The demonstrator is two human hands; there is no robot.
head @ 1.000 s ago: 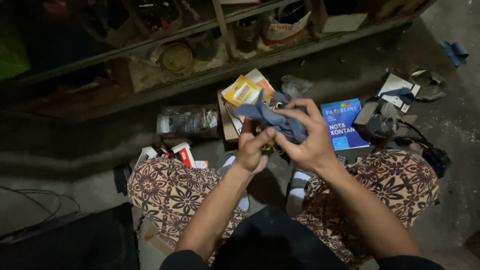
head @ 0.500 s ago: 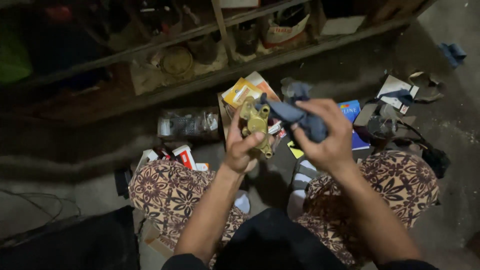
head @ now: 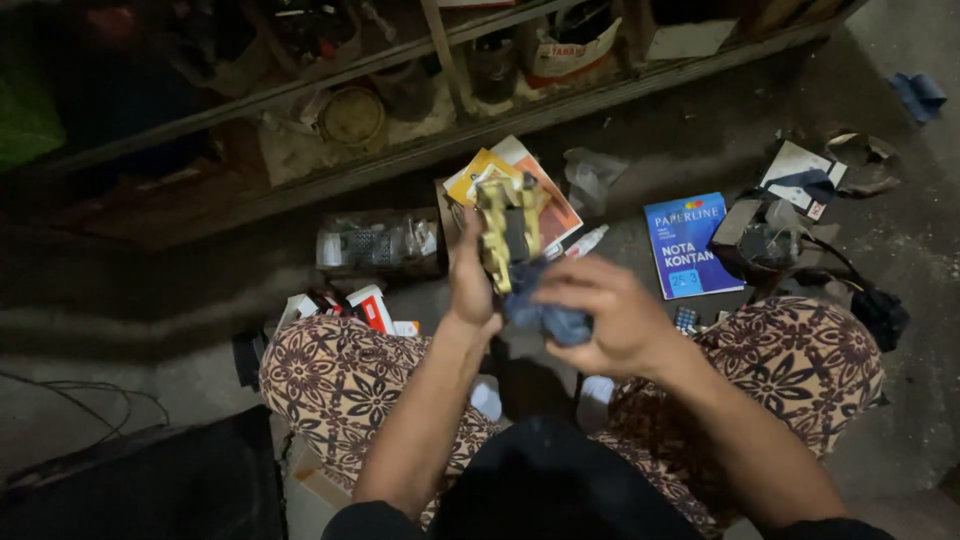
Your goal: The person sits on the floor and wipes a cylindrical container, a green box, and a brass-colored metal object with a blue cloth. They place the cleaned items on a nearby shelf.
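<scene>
Dim concrete floor, littered with boxes and papers, runs up to a low wooden shelf whose contents are mostly lost in shadow. Person crouches over it, knees in brown flower-patterned trousers spread to either side.

Left hand: forearm raised from lower centre, wrist bent upward, fingers closed around the lower part of a gold-coloured metal brake-caliper-like part, which stands roughly upright above the hand. Thumb side faces the camera; fingertips are hidden behind the part.

Right hand: forearm enters from lower right, hand curled, knuckles up, clenched around a crumpled blue-grey cloth. Cloth is pressed against the bottom of the gold part, just beside the left hand; cannot tell whether the two hands touch.

Hard to read: the part's dark centre recess, low light, slight blur. Cloth is partly covered by the right fingers.

Surroundings: blue booklet on the floor, well apart to the right of the hands; orange and yellow flat packets directly behind the gold part; clear plastic packet of small hardware to the left; red-and-white small box near the left knee
</scene>
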